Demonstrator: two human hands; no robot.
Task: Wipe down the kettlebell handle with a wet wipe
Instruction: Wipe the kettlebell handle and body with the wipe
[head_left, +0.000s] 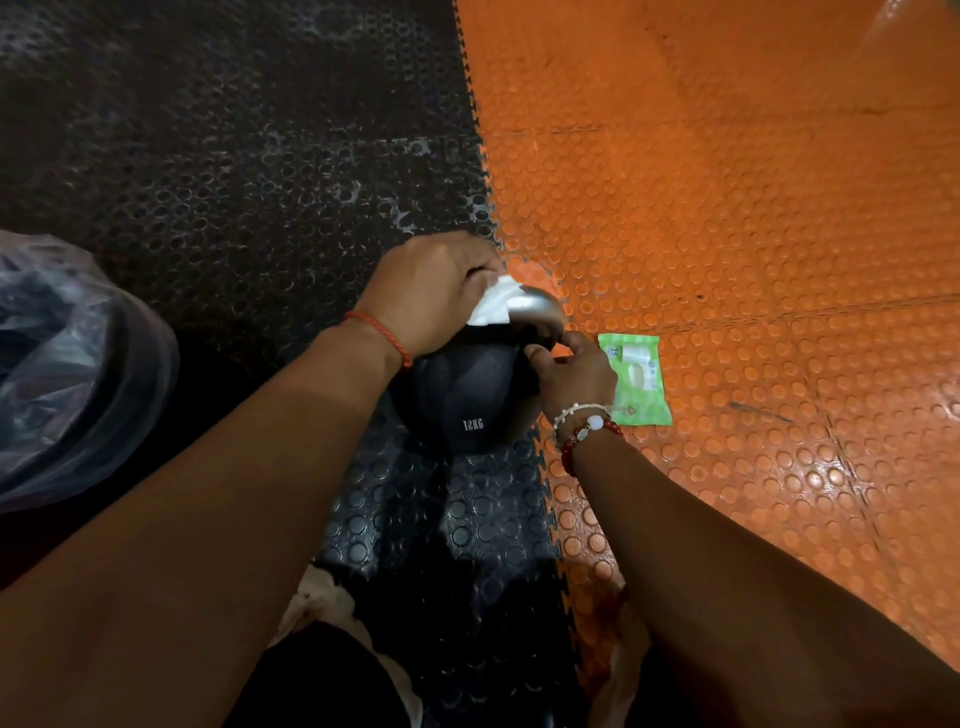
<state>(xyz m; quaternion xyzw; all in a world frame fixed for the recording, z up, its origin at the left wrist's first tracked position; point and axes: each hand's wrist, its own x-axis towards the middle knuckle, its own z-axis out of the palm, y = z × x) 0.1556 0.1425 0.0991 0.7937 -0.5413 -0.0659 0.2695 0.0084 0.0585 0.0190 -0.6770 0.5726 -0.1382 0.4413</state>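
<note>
1. While your left hand (436, 291) presses the crumpled white wet wipe (493, 304) onto the top of the handle (537, 306), you are in the wiping step itself. Its fingers are curled over the wipe and the bar, closed round both.
2. Your right hand (571, 379) has thumb and fingers curled in on the right end of the handle, where it joins the ball. It looks to be steadying the weight and holds nothing else.
3. The kettlebell (462, 400) sits on the black floor mat (234, 182), right at the toothed seam with the orange mat (727, 208). Its 12KG mark faces you.
4. A bare, shiny stretch of handle shows just right of the wipe, so I judge that part is not yet done.
5. The next move calls for drawing the wipe along the bar and round the curve toward your right hand. That hand will need to shift its hold so the last stretch can be reached, and the ball should be kept from rolling.
6. The green pack of wipes (636, 379) lies flat on the orange mat just beside your right hand. A clear plastic bag (67, 364) sits well off to your left.
</note>
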